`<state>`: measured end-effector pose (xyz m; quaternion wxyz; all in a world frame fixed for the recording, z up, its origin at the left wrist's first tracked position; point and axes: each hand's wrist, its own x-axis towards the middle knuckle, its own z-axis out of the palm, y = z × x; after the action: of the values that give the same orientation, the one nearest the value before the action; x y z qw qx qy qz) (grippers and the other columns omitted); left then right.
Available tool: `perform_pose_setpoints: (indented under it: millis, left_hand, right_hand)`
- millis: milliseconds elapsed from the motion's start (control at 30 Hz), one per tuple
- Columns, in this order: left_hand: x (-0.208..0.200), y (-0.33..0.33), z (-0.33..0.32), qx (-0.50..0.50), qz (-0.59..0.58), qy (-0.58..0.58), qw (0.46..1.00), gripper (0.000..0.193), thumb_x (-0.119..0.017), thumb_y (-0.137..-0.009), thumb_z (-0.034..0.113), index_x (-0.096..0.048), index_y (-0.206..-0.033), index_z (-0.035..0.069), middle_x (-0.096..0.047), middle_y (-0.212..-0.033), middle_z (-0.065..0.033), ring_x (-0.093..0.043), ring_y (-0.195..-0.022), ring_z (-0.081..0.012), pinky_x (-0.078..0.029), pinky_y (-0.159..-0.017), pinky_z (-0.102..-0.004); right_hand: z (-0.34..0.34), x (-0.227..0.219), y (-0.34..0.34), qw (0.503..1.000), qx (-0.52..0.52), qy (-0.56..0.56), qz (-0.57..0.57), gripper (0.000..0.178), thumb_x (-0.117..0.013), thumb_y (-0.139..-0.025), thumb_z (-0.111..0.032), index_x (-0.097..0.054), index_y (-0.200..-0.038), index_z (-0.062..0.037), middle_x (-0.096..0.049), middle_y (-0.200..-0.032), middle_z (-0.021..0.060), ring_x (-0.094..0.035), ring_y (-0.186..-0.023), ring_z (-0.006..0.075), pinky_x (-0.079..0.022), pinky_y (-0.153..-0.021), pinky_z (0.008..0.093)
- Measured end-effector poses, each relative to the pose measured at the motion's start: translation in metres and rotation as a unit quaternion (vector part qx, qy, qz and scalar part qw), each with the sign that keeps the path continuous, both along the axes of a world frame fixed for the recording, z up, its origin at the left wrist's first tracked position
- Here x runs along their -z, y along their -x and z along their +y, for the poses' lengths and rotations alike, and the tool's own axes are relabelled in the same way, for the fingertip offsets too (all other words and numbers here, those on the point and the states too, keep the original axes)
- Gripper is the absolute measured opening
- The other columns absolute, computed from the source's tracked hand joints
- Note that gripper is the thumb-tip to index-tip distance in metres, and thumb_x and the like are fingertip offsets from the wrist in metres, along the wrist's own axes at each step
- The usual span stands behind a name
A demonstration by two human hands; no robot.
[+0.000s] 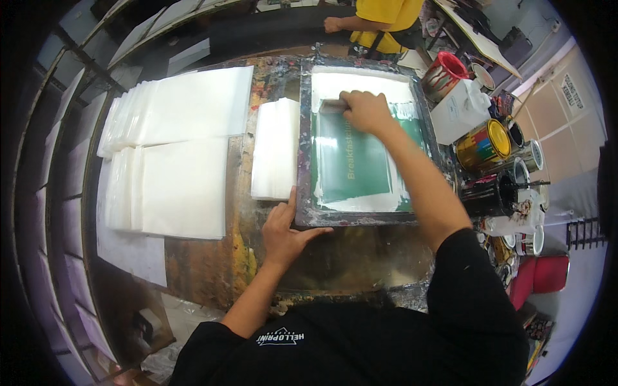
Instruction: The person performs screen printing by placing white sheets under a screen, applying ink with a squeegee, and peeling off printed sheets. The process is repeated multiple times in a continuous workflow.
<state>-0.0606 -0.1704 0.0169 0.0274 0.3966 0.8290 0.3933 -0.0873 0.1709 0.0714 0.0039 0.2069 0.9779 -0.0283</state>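
Note:
A screen-printing frame [305,148] with a dark, paint-stained border lies on the worktable; its green mesh [370,174] carries pale lettering and white ink smears. My right hand [368,112] is closed around a squeegee [332,106] near the far end of the mesh, white ink pooled beyond it. At the frame's near left corner rests my left hand [283,233], thumb and forefinger spread along its two edges, the other fingers partly hidden. Close beside the frame, a narrow stack of white sheets [275,149] sits just beyond my left fingertips.
Fanned stacks of white sheets [183,186] cover the table's left side. Paint cans [484,145] and a white jug [459,110] crowd the right edge. Racks [71,212] stand at left. Across the table is a person in a yellow shirt [386,13].

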Motion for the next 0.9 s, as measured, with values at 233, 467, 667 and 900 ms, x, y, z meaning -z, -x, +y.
perform_pose_setpoints:
  millis: [233, 467, 667, 900]
  left_hand:
    - [0.013, 0.0, 0.0, 0.008, -0.005, -0.068, 0.998, 0.114, -0.096, -0.064, 0.054, -0.051, -0.156, 0.002, -0.071, -0.088, -0.0127, -0.068, -0.079, -0.029, -0.055, -0.076, -0.0405]
    - [0.005, -0.002, -0.002, 0.008, -0.02, -0.054, 0.998, 0.108, -0.098, -0.071, 0.037, -0.047, -0.157, -0.003, -0.076, -0.111, -0.0202, -0.075, -0.101, -0.03, -0.057, -0.09, -0.0398]
    - [-0.035, -0.008, 0.027, 0.005, -0.187, -0.276, 0.943, 0.097, -0.092, -0.085, 0.034, -0.044, -0.157, -0.007, -0.072, -0.12, -0.0134, -0.069, -0.104, -0.0196, -0.055, -0.09, -0.0347]
    - [-0.077, 0.062, 0.071, -0.007, -0.038, -0.317, 0.948, 0.074, -0.075, -0.1, 0.032, -0.044, -0.156, -0.005, -0.055, -0.103, -0.008, -0.053, -0.089, -0.0198, -0.046, -0.083, -0.0349]
  right_hand:
    - [0.02, 0.004, 0.015, 0.999, -0.005, -0.017, 0.049, 0.03, -0.067, -0.093, -0.028, -0.068, -0.12, -0.0161, -0.073, -0.112, 0.0117, -0.071, -0.111, 0.0349, -0.052, -0.095, 0.0568]
    - [-0.087, -0.013, -0.096, 0.998, -0.028, -0.008, 0.047, 0.037, -0.072, -0.088, -0.032, -0.062, -0.113, -0.0071, -0.07, -0.102, 0.0143, -0.071, -0.098, 0.0355, -0.053, -0.079, 0.0551]
    - [-0.148, -0.092, -0.151, 0.978, -0.038, -0.043, 0.2, 0.05, -0.073, -0.092, -0.051, -0.06, -0.099, -0.0025, -0.062, -0.096, 0.0184, -0.064, -0.093, 0.038, -0.048, -0.079, 0.0517]
    - [-0.101, -0.171, -0.094, 0.887, -0.052, -0.213, 0.406, 0.061, -0.066, -0.095, -0.064, -0.068, -0.079, -0.0052, -0.065, -0.076, 0.009, -0.063, -0.074, 0.0306, -0.04, -0.077, 0.0447]
